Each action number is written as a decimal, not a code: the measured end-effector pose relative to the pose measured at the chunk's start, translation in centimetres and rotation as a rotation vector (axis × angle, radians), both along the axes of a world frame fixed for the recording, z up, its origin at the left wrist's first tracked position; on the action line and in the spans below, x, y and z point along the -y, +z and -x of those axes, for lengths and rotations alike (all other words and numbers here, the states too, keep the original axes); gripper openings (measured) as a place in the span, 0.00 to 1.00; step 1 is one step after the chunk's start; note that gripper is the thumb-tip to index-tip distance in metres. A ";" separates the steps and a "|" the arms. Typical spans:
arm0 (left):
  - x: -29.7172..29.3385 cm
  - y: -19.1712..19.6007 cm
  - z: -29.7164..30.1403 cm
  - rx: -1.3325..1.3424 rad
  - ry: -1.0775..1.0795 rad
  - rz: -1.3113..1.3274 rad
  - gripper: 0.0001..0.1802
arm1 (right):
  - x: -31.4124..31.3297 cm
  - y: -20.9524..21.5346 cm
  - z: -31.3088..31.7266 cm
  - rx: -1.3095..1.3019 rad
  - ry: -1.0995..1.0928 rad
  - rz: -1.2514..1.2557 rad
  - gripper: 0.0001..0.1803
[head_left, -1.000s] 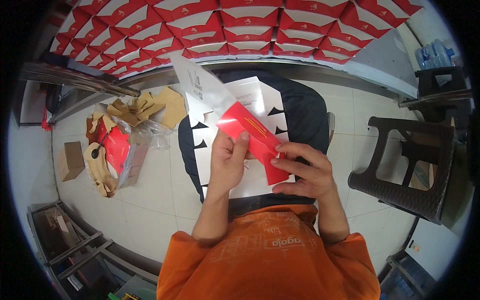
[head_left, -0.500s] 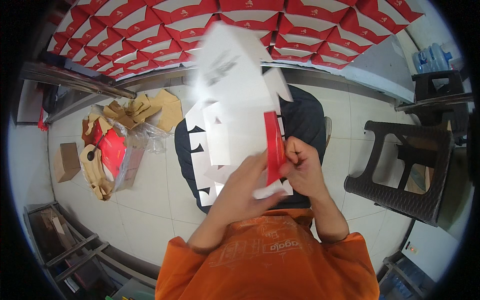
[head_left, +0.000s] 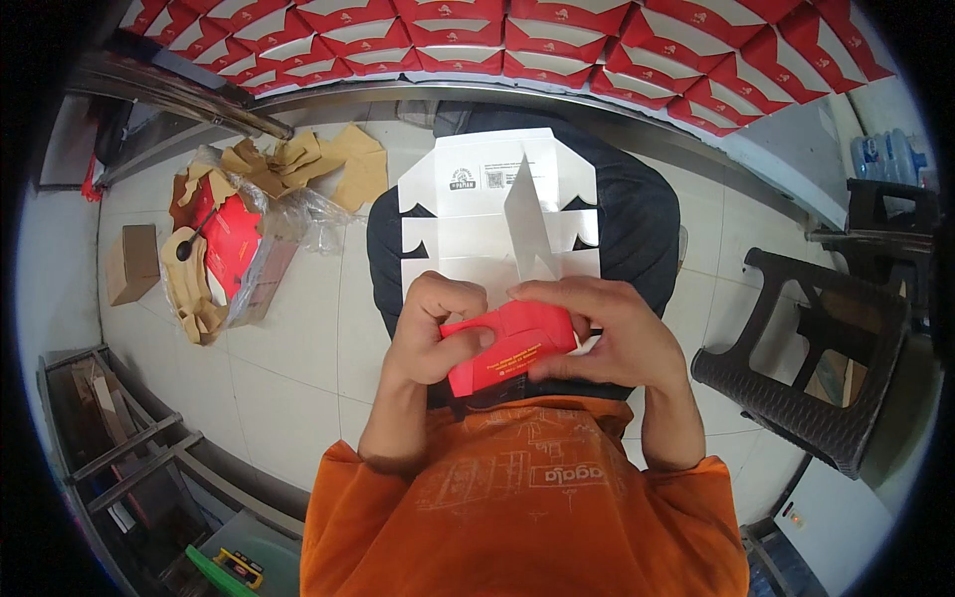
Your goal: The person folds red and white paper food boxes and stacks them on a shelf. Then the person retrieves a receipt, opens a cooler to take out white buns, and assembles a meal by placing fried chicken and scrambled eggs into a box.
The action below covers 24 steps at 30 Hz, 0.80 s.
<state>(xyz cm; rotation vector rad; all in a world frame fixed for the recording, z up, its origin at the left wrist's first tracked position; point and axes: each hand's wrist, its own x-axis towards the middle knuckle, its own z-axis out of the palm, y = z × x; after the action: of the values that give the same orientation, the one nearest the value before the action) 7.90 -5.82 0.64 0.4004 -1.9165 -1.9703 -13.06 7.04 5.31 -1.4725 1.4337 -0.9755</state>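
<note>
A flat die-cut cardboard box blank (head_left: 477, 224), white inside and red outside, lies spread over my lap. Its near flap (head_left: 512, 350) is folded up and shows red. My left hand (head_left: 433, 328) pinches the flap's left end, thumb on top. My right hand (head_left: 607, 333) grips the flap's right end with fingers curled over it. A narrow white flap (head_left: 525, 224) stands upright in the middle of the blank. Dark trousers show beneath the blank.
Rows of folded red boxes (head_left: 557, 45) are stacked along the far wall. At left sits a plastic bag of red blanks (head_left: 234, 244), brown cardboard scraps (head_left: 298, 159) and a small brown box (head_left: 131, 261). A dark plastic stool (head_left: 811, 363) stands at right. A metal rack (head_left: 119, 438) is at lower left.
The blank was held up and turned in front of me; now it lies flat on my lap, white side up. Both hands have come down onto the near red flap.
</note>
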 end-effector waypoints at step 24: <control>-1.3 0.3 -0.8 0.255 -0.281 -0.455 0.08 | -1.6 1.5 -1.2 -0.399 -0.053 0.167 0.10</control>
<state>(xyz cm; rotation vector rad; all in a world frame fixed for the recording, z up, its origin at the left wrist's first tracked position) 8.69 -4.55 0.91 0.5478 -1.7262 -2.6664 -11.86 8.69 6.85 -1.8368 1.7121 -0.8821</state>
